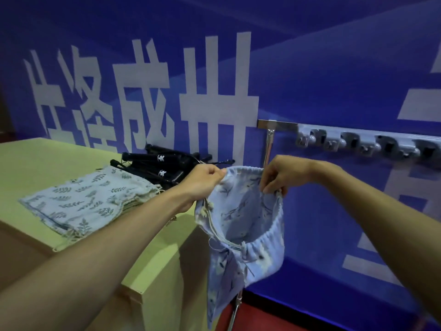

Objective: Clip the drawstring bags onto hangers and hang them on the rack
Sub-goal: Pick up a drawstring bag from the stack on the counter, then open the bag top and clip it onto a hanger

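Note:
A pale blue drawstring bag with a leaf print hangs in the air between my hands, its mouth pulled wide. My left hand pinches the left side of its rim. My right hand pinches the right side of the rim. The bag's cream cords dangle below my left hand. A flat stack of matching bags lies on the table to the left. Behind the stack lies a pile of black clip hangers. The rack's metal bar runs right from its upright post.
The pale wooden table ends just left of the held bag. A row of grey clips or hooks sits along the rack bar at the right. A blue banner wall with large white characters stands close behind. Red floor shows below the rack post.

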The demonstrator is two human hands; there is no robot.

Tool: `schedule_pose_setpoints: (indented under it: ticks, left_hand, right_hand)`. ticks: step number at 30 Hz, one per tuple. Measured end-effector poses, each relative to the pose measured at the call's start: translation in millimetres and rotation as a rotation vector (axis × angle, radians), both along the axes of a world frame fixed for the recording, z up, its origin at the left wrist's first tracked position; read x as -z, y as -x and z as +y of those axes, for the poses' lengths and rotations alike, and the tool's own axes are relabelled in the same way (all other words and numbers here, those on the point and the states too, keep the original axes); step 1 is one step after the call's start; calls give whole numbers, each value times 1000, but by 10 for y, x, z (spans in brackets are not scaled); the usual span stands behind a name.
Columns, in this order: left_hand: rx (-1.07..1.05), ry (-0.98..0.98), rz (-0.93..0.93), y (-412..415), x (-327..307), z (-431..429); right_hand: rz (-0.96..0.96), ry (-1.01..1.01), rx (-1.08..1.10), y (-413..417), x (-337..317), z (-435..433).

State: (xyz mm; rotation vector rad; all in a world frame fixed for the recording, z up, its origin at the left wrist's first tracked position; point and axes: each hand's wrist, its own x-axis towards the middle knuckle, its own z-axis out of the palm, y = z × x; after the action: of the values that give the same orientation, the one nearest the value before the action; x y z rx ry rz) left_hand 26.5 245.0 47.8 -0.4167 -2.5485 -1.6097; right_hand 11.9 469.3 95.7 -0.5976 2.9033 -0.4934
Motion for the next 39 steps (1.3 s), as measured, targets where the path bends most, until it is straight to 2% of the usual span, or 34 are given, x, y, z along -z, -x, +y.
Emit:
schedule_pose_setpoints:
  ticks: [5,9,17,22,29,32,35,39]
  left_hand:
    - [-62,-40,-21,190,111,-279]
    - [-118,-31,-40,324,243,-459]
    - [-172,10,-74,597,495,-908]
    - [-224,-8,-118,930,530,-1194]
    - [-192,-32,-165,1238,573,-1299]
    - [-158,-44,-191,1317,614,-1327]
    - [-137,-59,-220,1381,649,-1348]
    - [-128,-70,-227,1417,667,-1338]
  right_hand:
    - [17,-47,26,250,81,-299]
    - [173,-69,50,535,106,-673]
    - [287,-9,-14,1182,291,-1485]
    - [313,139,35,1676,472,-1752]
    - [379,138,49,2398,627,-2100]
    - [362,31,106,2611,624,-2219]
    - [241,-76,103,2685,626,-2318]
    - [237,-117,101,2689,653,-2467]
